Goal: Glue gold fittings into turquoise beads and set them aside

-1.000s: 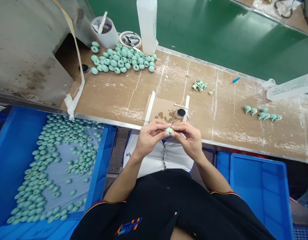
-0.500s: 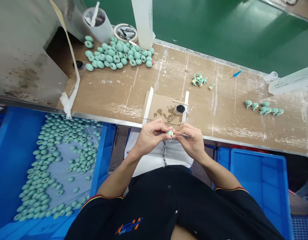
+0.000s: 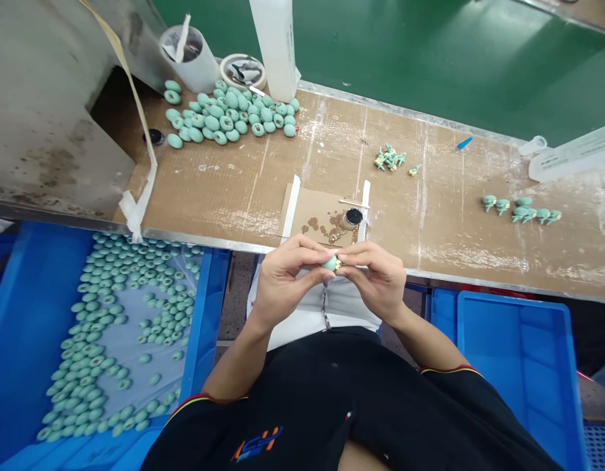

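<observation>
Between the thumb and fingers of my left hand [image 3: 287,278] is a mint-green egg-shaped piece [image 3: 329,263]. My right hand [image 3: 375,275] pinches a small green-and-yellow figure part [image 3: 338,263] against the egg's right end; the fingers hide most of it. Both hands meet in front of the bench edge. Just beyond them, a small jar with black contents [image 3: 354,216] stands on a stained cardboard sheet [image 3: 312,203], with a thin stick [image 3: 350,203] lying behind it.
Several green egg pieces [image 3: 228,114] lie heaped at the back left. Small green-and-yellow parts [image 3: 390,158] and joined pieces [image 3: 525,212] lie to the right. A blue bin [image 3: 197,327] on the left holds many eggs; another blue bin [image 3: 518,366] stands at right. A white bottle [image 3: 275,49] stands behind.
The egg piece has turned and shows more between my fingers, with the yellow part at its right end. Both hands stay together; the view has shifted slightly.
</observation>
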A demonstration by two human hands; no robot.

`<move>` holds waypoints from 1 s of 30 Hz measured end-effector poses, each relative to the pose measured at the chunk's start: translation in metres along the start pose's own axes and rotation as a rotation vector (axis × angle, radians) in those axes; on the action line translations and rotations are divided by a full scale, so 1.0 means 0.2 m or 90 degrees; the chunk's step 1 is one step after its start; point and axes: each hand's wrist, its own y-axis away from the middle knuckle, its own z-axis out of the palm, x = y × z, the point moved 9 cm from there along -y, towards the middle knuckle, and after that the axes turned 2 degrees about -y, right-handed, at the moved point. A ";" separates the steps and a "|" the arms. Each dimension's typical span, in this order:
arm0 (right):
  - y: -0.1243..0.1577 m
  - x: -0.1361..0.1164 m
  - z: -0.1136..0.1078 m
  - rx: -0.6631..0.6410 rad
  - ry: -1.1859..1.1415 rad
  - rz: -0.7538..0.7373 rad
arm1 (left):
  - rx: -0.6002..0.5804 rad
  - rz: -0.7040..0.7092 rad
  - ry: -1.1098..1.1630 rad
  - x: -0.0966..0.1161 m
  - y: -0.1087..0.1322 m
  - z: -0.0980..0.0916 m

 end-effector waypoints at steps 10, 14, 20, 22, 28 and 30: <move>0.02 -0.08 0.00 -0.004 0.060 -0.079 | -0.015 -0.025 0.021 -0.01 -0.02 0.02; 0.02 -0.09 0.00 -0.028 0.077 -0.082 | -0.042 0.012 -0.024 0.00 -0.01 0.03; 0.02 -0.08 0.03 -0.058 0.097 -0.104 | -0.047 0.050 -0.091 0.02 0.01 0.03; 0.02 -0.08 0.04 -0.055 0.096 -0.107 | -0.042 0.064 -0.095 0.02 0.01 0.02; 0.03 -0.08 0.02 -0.035 0.065 -0.106 | -0.034 0.090 -0.098 0.05 0.02 0.03; 0.03 -0.07 0.02 -0.047 0.053 -0.103 | -0.038 0.104 -0.111 0.07 0.03 0.03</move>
